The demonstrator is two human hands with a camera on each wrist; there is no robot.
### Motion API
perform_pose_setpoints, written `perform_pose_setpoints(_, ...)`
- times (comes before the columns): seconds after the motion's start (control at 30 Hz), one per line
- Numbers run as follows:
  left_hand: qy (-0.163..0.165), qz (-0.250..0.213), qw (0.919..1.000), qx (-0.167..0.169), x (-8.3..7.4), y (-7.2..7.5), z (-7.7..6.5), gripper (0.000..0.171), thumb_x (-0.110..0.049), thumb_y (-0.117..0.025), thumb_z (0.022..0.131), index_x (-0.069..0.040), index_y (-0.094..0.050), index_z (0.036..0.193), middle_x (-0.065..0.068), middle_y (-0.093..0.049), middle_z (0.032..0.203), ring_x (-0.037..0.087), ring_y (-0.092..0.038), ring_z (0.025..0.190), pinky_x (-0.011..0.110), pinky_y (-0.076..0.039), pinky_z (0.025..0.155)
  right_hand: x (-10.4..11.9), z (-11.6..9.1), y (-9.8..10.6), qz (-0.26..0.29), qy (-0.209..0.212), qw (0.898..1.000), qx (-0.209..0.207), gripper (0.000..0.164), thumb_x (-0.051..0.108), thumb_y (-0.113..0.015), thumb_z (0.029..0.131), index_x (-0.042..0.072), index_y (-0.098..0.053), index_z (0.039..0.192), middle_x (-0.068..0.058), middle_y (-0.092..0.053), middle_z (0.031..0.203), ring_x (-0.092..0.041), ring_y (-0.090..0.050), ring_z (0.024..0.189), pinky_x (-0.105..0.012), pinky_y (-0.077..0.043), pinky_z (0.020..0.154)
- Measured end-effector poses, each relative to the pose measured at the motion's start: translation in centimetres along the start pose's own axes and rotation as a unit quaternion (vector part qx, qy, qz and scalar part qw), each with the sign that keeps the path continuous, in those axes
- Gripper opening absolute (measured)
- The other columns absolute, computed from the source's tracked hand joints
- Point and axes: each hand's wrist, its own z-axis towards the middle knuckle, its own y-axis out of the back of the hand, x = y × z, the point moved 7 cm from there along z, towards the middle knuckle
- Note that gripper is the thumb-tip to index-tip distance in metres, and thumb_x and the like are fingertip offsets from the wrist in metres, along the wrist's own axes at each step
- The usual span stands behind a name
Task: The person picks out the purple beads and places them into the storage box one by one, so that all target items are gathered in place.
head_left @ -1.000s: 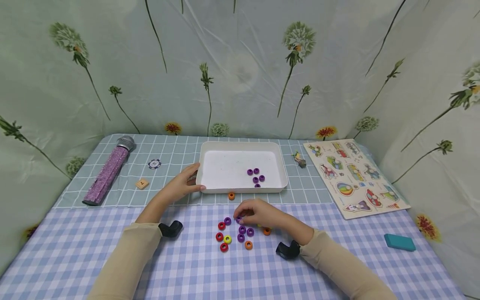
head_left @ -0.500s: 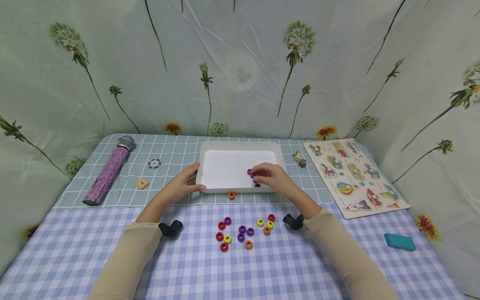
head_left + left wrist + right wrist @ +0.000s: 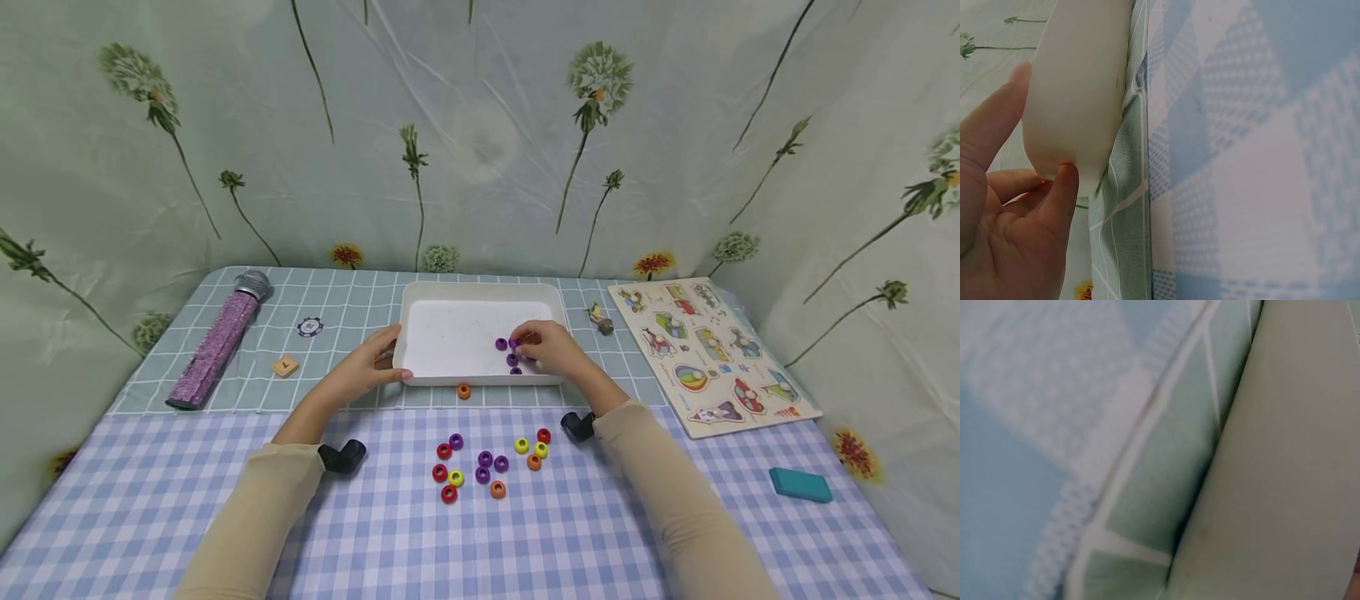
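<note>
The shallow white tray (image 3: 450,329), rectangular with rounded corners, sits flat, the left hand (image 3: 369,360) gripping its front left corner. Purple ring beads (image 3: 501,343) lie in its right half, at the fingertips of the right hand (image 3: 551,347) (whether these pinch one is hidden). An orange bead (image 3: 459,392) rests just before the tray's front wall. Nearer, loosely scattered on checked cloth, are red, yellow, orange and purple beads (image 3: 486,459).

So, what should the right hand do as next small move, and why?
Perhaps relax the right hand inside the white rectangular tray: it is right beside small round purple beads, so any pinched bead could settle with them. Whether it holds one is hidden.
</note>
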Motion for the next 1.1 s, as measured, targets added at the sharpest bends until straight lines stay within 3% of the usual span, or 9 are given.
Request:
perform_pose_setpoints(0.17, 0.012, 0.003, 0.9999, -0.002, 0.1, 0.0, 0.0, 0.081, -0.024, -0.065, 0.070, -0.010, -0.014, 0.133, 0.010, -0.013, 0.135, 0.028, -0.023, 0.119, 0.036, -0.030, 0.090, -0.4, 0.1, -0.5, -0.028, -0.003, 1.000, 0.010, 0.016, 0.011, -0.057, 0.077, 0.012, -0.059, 0.093, -0.001, -0.055, 0.086, -0.015, -0.048, 0.077, -0.025, -0.045, 0.070)
perform_pose_setpoints(0.33, 0.024, 0.003, 0.9997, -0.001, 0.4, -0.1, -0.1, 0.083, -0.027, -0.065, 0.069, -0.011, -0.014, 0.133, 0.009, -0.012, 0.135, 0.027, -0.023, 0.119, 0.034, -0.030, 0.091, 0.3, -0.4, -0.1, -0.009, 0.022, 1.000, -0.002, 0.022, 0.011, -0.058, 0.077, 0.009, -0.056, 0.098, -0.003, -0.054, 0.094, -0.015, -0.049, 0.084, -0.028, -0.044, 0.075)
perform_pose_setpoints(0.53, 0.019, -0.009, 0.9998, 0.001, 0.0, -0.1, -0.2, 0.084, -0.027, -0.065, 0.068, -0.010, -0.014, 0.133, 0.010, -0.012, 0.135, 0.028, -0.022, 0.119, 0.035, -0.030, 0.091, 3.3, -3.4, 0.3, 0.038, 0.099, 0.994, 0.007, 0.031, 0.016, -0.061, 0.075, 0.005, -0.053, 0.104, -0.009, -0.053, 0.101, -0.021, -0.050, 0.090, -0.031, -0.042, 0.080)
perform_pose_setpoints(0.67, 0.015, -0.009, 0.9998, 0.001, -0.2, -0.1, -0.2, 0.082, -0.023, -0.064, 0.070, -0.008, -0.014, 0.133, 0.011, -0.011, 0.135, 0.029, -0.022, 0.119, 0.036, -0.029, 0.091, 5.8, -6.8, -0.2, 0.072, 0.163, 0.983, 0.040, 0.033, 0.014, -0.061, 0.074, 0.003, -0.053, 0.104, -0.009, -0.053, 0.099, -0.026, -0.049, 0.090, -0.037, -0.041, 0.080)
perform_pose_setpoints(0.8, 0.020, 0.000, 0.9998, -0.004, 0.2, -0.1, 0.0, 0.082, -0.025, -0.065, 0.070, -0.010, -0.015, 0.133, 0.010, -0.012, 0.135, 0.028, -0.024, 0.118, 0.035, -0.031, 0.090, 7.5, -9.8, -1.4, 0.096, 0.189, 0.973, 0.096, 0.032, 0.008, -0.061, 0.074, 0.001, -0.051, 0.104, -0.011, -0.053, 0.100, -0.029, -0.048, 0.091, -0.041, -0.040, 0.080)
perform_pose_setpoints(0.93, 0.019, 0.002, 0.9998, -0.005, 0.2, -0.1, 0.0, 0.083, -0.026, -0.065, 0.069, -0.010, -0.015, 0.133, 0.010, -0.012, 0.135, 0.028, -0.024, 0.118, 0.035, -0.031, 0.090, 6.8, -10.9, -3.3, 0.091, 0.191, 0.967, 0.145, 0.035, 0.010, -0.063, 0.072, 0.001, -0.051, 0.103, -0.012, -0.053, 0.101, -0.026, -0.049, 0.090, -0.038, -0.040, 0.080)
perform_pose_setpoints(1.1, 0.011, -0.001, 0.9999, -0.003, 0.1, -0.1, 0.0, 0.084, -0.027, -0.065, 0.068, -0.008, -0.015, 0.133, 0.012, -0.012, 0.135, 0.029, -0.023, 0.118, 0.036, -0.030, 0.090, 4.6, -11.0, -5.7, 0.055, 0.179, 0.963, 0.195, 0.035, 0.020, -0.066, 0.070, 0.009, -0.054, 0.101, 0.000, -0.054, 0.098, -0.014, -0.048, 0.088, -0.025, -0.041, 0.079)
